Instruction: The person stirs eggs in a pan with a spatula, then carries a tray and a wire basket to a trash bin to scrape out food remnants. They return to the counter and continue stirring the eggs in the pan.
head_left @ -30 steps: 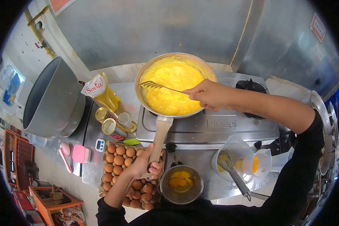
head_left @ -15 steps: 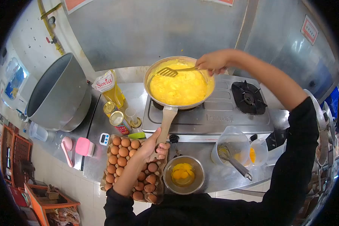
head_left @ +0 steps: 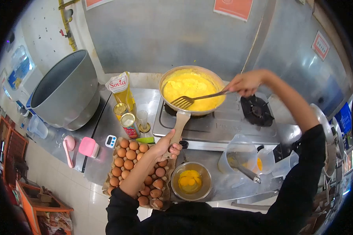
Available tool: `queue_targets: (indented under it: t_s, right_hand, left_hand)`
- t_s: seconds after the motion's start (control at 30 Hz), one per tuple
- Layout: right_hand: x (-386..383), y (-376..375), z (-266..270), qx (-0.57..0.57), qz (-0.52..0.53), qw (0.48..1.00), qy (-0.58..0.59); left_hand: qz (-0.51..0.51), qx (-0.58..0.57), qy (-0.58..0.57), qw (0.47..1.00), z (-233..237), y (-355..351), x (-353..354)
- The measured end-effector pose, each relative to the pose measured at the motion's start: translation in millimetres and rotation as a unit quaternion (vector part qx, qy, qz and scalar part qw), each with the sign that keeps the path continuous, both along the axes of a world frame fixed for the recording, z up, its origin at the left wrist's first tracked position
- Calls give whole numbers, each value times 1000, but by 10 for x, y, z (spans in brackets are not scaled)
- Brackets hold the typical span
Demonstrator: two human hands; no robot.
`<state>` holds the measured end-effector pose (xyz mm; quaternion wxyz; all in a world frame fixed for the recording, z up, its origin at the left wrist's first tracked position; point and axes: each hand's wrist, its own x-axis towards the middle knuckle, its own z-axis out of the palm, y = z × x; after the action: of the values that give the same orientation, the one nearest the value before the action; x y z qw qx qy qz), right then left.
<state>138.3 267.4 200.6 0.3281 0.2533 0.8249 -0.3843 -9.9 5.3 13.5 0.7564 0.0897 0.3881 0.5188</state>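
My left hand [head_left: 168, 148] is wrapped round the wooden handle of a frying pan [head_left: 164, 78] on the left side of the gas stove [head_left: 219, 135]. Yellow egg mixture [head_left: 190, 87], partly in soft lumps, fills the pan. In my right hand [head_left: 245, 83] is a slotted spatula [head_left: 202, 97], held by its handle, with its head over the near part of the egg. Below the pan handle, a tray of brown eggs [head_left: 129, 165] lies partly under my left forearm. Beside it a metal bowl [head_left: 210, 183] holds raw egg.
A big grey pot [head_left: 62, 92], an oil pouch [head_left: 122, 94], cans [head_left: 129, 124], a timer [head_left: 111, 141] and a pink-lidded container [head_left: 89, 147] are at the left. To the right are a jug with a whisk [head_left: 239, 152] and a bare burner [head_left: 257, 111].
The spatula head has moved from the far left part of the egg toward the near edge of the pan. My right hand has moved right and nearer. The camera view has shifted slightly.
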Motion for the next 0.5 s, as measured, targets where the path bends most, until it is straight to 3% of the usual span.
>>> queue_targets:
  t_s: [0.23, 0.33, 0.47, 0.5]
  right_hand:
    - [-245, -398, -715, -58, -118, 982, 134]
    - [-419, -720, -796, -17, -166, 971, 170]
    - [-751, -731, -1134, 35, -179, 963, 200]
    - [-867, -545, -1391, 20, -123, 963, 240]
  left_hand:
    - [-31, 11, 1, 999, -24, 30, -43]
    - [-42, 7, 1, 999, -42, 26, -63]
    - [-38, 5, 11, 999, -6, 23, -52]
    - [-41, 4, 11, 999, 2, 15, -50]
